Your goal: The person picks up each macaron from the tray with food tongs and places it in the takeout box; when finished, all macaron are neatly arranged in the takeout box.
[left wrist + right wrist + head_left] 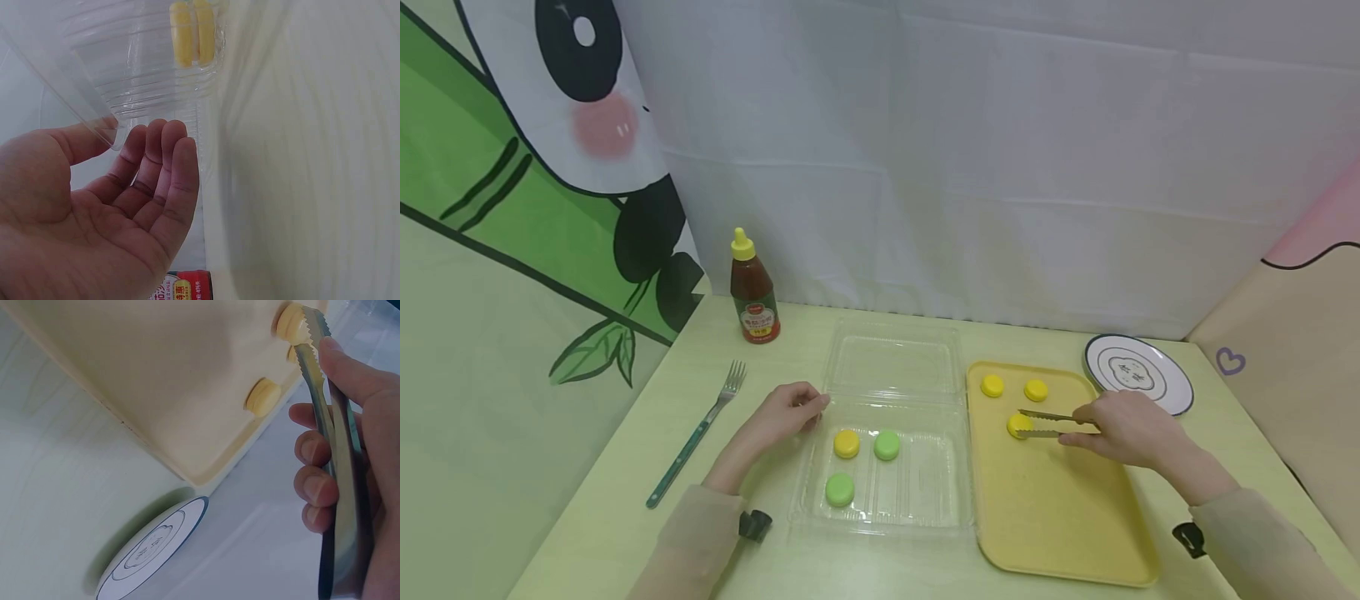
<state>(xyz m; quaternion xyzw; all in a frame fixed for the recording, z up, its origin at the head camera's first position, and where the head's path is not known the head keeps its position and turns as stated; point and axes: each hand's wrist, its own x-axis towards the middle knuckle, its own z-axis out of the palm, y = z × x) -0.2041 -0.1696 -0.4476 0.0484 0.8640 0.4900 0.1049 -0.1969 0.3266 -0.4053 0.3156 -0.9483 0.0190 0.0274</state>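
My left hand [786, 410] pinches the left rim of a clear plastic clamshell box [928, 487], thumb and fingertips at its edge in the left wrist view. The box lies unfolded, with a yellow macaron [846, 443] and two green macarons [887, 445] in its near half. Over the yellow tray [1060, 517] to the right, my right hand [1131, 429] grips metal tongs [344, 487]. Their serrated tips lie on either side of a yellow macaron [1018, 426] on the tray. Two more yellow macarons [1036, 390] sit near the tray's far edge.
A white plate [1172, 385] with a dark rim stands behind the tray's right corner. On the left lie a green-handled fork [692, 442] and, farther back, an upright red sauce bottle [754, 292]. A white cloth [1000, 167] hangs behind the table.
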